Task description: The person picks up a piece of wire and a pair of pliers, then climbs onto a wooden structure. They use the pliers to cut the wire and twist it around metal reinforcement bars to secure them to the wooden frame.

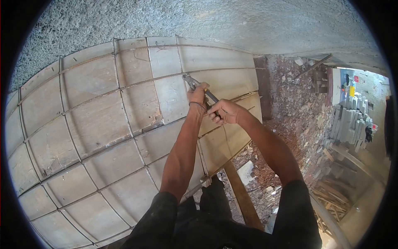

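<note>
A pair of pincers with dark handles reaches up and left, its metal jaws against a crossing of the steel rebar grid. My left hand is closed around the pincers just below the jaws, a dark band on its wrist. Lower down, my right hand is closed at the far end of the handles. Under both hands lie pale formwork boards, crossed by thin rebar. Whether a tie wire sits in the jaws is too small to tell.
A rough grey wall rises beyond the boards. To the right, lower ground is strewn with rubble. A wooden plank slants beside my legs. Stacked grey pieces and scrap timber lie farther right.
</note>
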Motion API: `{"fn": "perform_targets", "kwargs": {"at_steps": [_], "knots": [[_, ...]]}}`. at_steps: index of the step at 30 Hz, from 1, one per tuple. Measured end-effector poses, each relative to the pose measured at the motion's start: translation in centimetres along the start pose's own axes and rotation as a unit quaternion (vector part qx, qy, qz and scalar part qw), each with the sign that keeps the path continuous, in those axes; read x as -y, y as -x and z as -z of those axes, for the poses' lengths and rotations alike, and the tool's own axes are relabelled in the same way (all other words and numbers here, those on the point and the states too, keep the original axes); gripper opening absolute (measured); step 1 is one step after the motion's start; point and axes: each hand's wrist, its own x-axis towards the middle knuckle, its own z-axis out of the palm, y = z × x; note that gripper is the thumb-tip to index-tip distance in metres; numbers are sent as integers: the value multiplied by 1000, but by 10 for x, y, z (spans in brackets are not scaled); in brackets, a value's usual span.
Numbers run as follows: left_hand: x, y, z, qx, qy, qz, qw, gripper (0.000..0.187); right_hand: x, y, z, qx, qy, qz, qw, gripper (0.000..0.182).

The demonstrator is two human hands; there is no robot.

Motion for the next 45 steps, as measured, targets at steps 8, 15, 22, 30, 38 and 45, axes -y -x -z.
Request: {"fn": "perform_targets", "kwargs": {"at_steps": [8,15,22,30,38,45], "knots": [[-9,30,-33,55,219,111,968,21,19,24,-26,-414,679,203,572,33],[4,-10,-41,72,298,152,940,21,9,23,-35,-508,707,211,444,41],[-1,6,-19,125,228,161,952,21,25,17,7,14,141,26,990,23],[-8,25,-41,128,303,160,931,20,34,21,-26,-379,595,195,682,17],[-1,7,-41,129,290,81,945,20,24,24,-19,-450,718,295,441,44],[0,8,-15,202,273,97,936,24,22,16,9,13,113,25,993,35]]}}
